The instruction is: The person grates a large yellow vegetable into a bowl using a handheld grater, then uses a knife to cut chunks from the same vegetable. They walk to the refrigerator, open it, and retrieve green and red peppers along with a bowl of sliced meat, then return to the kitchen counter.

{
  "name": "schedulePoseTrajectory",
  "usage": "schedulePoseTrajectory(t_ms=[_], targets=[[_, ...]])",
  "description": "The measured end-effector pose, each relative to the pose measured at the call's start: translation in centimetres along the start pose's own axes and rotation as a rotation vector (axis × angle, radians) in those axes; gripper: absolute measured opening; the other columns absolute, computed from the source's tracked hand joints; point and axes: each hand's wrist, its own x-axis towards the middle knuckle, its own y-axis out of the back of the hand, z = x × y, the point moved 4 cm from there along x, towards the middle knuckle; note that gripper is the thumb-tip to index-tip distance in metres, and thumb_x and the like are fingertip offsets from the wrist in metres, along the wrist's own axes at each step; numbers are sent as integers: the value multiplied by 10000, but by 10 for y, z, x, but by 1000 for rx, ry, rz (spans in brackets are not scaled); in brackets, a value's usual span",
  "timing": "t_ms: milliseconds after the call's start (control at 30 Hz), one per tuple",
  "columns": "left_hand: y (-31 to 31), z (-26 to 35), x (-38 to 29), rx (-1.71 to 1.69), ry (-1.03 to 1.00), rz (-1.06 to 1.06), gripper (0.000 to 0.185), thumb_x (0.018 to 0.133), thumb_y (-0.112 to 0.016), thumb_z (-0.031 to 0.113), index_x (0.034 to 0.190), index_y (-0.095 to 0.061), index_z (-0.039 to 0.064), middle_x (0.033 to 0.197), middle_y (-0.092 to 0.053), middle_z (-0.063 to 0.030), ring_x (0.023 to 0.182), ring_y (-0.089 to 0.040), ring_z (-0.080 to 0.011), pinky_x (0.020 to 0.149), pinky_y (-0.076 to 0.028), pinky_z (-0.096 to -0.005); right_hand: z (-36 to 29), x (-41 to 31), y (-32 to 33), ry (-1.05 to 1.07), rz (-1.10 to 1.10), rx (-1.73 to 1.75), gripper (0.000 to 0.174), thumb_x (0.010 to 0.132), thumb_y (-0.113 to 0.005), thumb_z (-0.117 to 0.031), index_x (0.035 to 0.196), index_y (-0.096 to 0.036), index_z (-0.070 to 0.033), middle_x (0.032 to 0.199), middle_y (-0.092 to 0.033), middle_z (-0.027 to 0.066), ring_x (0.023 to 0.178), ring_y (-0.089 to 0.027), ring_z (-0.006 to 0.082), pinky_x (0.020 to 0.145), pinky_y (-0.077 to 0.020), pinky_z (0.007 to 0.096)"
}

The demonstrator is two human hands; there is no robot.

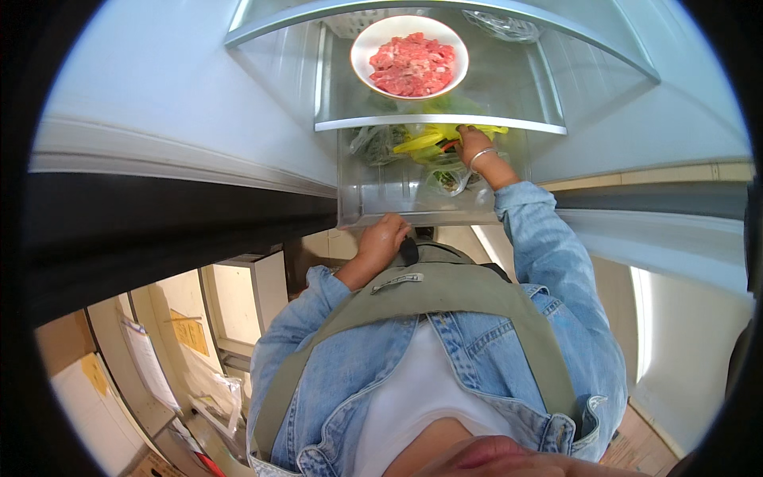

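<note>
A clear plastic refrigerator drawer is pulled out before me. My left hand has its fingers on the drawer's front edge. My right hand, with a bangle at the wrist, reaches into the drawer and grips a yellow plastic bag. Its fingertips are partly hidden near the shelf's front trim. A dark and red item shows by the yellow bag, too small to name. Beside it on the left lies a clear bag of dark greens. A knotted clear bag with green vegetables lies nearer me.
Above the drawer, a glass shelf with pale trim carries a white bowl of cut raw meat. Behind stand a white perforated basket and a clear plastic bag. Refrigerator walls flank both sides. A cabinet stands lower left.
</note>
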Motion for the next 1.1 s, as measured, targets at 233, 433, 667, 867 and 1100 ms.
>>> schedulePoseTrajectory(t_ms=[233, 433, 667, 867, 1100], targets=[[12, 4, 15, 67, -5, -176, 197, 751, -589, 186, 856, -529, 30, 807, -577, -147, 721, -546, -347, 631, -434, -392, 14, 22, -45, -377, -124, -161, 515, 709, -573, -439, 1112, -492, -129, 1167, -481, 64, 1054, -469, 256, 867, -373, 423], [34, 30, 86, 25, 58, -191, 227, 764, -552, 199, 922, -536, 37, 859, -601, -124, 781, -564, -325, 676, -447, -377, 22, 29, -69, -72, 125, -26, 345, 704, -578, -273, 987, -552, -77, 952, -572, 154, 864, -539, 303, 738, -430, 400], [-15, 11, 164, 139, -72, -103, 354, 749, -525, 107, 1093, -460, 55, 1082, -511, -158, 977, -495, -333, 829, -402, -388, 6, 20, -52, -144, -245, 140, 428, 665, -627, -260, 1041, -502, -95, 938, -589, 166, 886, -565, 315, 762, -449, 380], [-30, 15, 183, 102, -68, -250, 471, 691, -573, 101, 1132, -410, 113, 1141, -471, -141, 1034, -459, -323, 845, -387, -387, 3, -2, -31, 129, -27, 349, 394, 648, -607, -149, 1010, -489, -50, 836, -589, 178, 801, -563, 338, 700, -446, 401], [-32, -7, 200, 222, 63, -120, 268, 728, -532, 164, 976, -488, 73, 991, -538, -157, 935, -500, -335, 764, -411, -421, 17, -4, -15, -28, 59, 278, 383, 681, -584, -123, 1025, -448, -28, 814, -576, 210, 782, -549, 378, 687, -444, 429]])
